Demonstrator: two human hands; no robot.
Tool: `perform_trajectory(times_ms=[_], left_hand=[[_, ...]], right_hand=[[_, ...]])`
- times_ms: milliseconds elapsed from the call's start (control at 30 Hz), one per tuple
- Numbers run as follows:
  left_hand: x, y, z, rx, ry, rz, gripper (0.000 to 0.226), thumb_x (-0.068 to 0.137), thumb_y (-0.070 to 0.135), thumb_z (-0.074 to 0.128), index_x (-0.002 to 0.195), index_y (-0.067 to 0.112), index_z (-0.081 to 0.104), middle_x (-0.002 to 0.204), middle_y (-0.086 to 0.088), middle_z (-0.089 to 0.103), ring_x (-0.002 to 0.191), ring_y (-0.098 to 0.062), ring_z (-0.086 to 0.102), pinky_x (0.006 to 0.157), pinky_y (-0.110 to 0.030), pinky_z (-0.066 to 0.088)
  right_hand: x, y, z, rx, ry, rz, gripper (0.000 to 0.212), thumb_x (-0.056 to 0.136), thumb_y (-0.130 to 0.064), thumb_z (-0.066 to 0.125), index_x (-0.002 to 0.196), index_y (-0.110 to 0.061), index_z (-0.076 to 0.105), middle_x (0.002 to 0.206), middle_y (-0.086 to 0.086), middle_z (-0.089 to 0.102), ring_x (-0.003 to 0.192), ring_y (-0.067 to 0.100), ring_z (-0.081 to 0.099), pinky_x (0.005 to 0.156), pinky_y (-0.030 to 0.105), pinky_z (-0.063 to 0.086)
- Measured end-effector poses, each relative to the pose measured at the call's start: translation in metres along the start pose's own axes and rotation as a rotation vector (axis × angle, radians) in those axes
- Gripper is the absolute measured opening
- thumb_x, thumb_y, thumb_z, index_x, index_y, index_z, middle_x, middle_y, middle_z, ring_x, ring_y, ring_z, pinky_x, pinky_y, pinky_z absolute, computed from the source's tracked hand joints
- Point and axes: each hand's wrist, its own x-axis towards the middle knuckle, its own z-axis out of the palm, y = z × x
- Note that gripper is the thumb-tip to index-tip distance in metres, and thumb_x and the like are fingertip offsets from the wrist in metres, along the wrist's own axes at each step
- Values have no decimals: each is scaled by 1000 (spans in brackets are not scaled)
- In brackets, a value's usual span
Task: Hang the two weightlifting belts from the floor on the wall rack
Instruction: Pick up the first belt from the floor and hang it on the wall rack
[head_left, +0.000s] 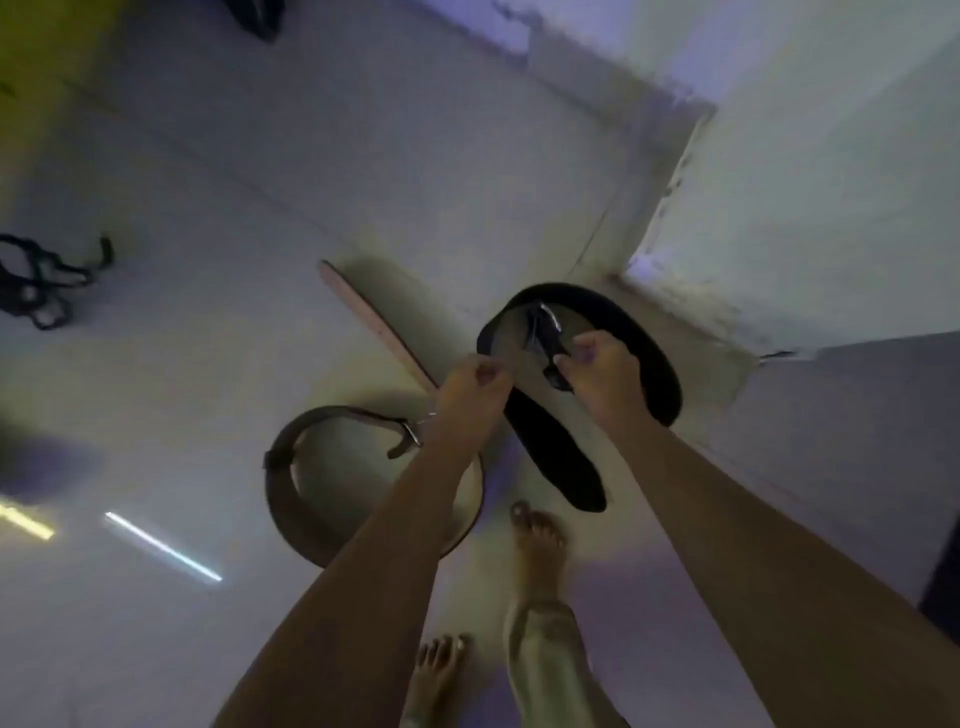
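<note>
The black belt (644, 358) curls in a loop near the wall corner, its wide tail running down toward the bare feet (537, 540). Both hands pinch it: the left hand (470, 387) closes on the loop's near edge, the right hand (602, 369) clenches the buckle strap. The brown belt (291, 499) lies on the pale tiled floor (260, 182) to the left, curled, its long strap pointing up-left. A white wall (805, 182) rises at right; a tangle of dark straps (41, 283) lies well apart at left.

A tangle of black straps (39, 283) lies on the pale floor (234, 182), by a white wall (831, 182).
</note>
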Motion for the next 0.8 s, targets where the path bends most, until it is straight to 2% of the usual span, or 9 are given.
perform_trajectory(times_ms=[133,233,333,400,500,567,600,700,800], left_hand=[[74,-38,43,-118,27,-88,15,87,20,54,95,12,64,96,-8,66,104,-31,63,95,-45,50],[104,-54,65,-137,-2,-115,18,89,20,52,73,22,57,83,1,59,96,-26,62,93,-45,50],[113,-59,73,-135,4,-133,24,90,20,50,66,25,53,89,-4,57,94,-26,60,92,-45,49],[104,-56,74,-137,-1,-136,23,91,19,50,68,22,52,85,-3,55,92,-26,59,88,-38,49],[71,-29,68,-173,-23,-117,28,91,15,48,63,21,49,67,1,47,75,-19,50,73,-31,42],[39,1,60,-199,-41,-76,23,91,16,50,69,13,56,65,-2,52,68,-20,52,68,-28,43],[21,19,56,-217,-55,-48,19,91,19,52,80,7,61,72,-7,60,73,-22,58,71,-30,47],[-41,78,39,-289,-82,28,33,92,24,54,112,-1,61,101,-15,68,89,-25,64,86,-36,51],[-116,143,11,-301,-49,197,30,93,22,54,111,-1,59,98,-10,65,89,-24,63,84,-36,52]], right_hand=[[65,42,46,-78,-16,16,49,79,-16,69,122,1,55,122,23,58,115,36,55,92,38,44],[95,71,71,-130,-22,4,37,79,-19,64,113,-4,62,110,21,64,105,36,60,82,37,47],[104,78,75,-117,28,5,26,90,-14,52,109,-3,65,104,23,68,99,38,63,71,33,43],[94,75,65,-106,70,33,27,91,-15,49,110,-4,66,106,24,67,102,40,61,75,35,43],[58,63,32,14,92,50,27,90,-12,48,109,-5,67,106,22,68,102,40,60,84,36,45],[26,45,2,131,100,46,27,89,-9,49,110,-5,67,106,20,69,101,37,61,85,32,44],[8,32,-16,187,112,38,29,88,-9,50,111,-6,68,106,19,69,101,35,62,86,30,45],[-52,-14,-80,358,151,-8,29,84,-13,52,106,-7,70,102,18,71,97,36,65,90,44,52],[-123,-64,-155,508,171,-53,20,87,-5,51,95,-1,69,97,27,69,83,35,65,74,40,54]])
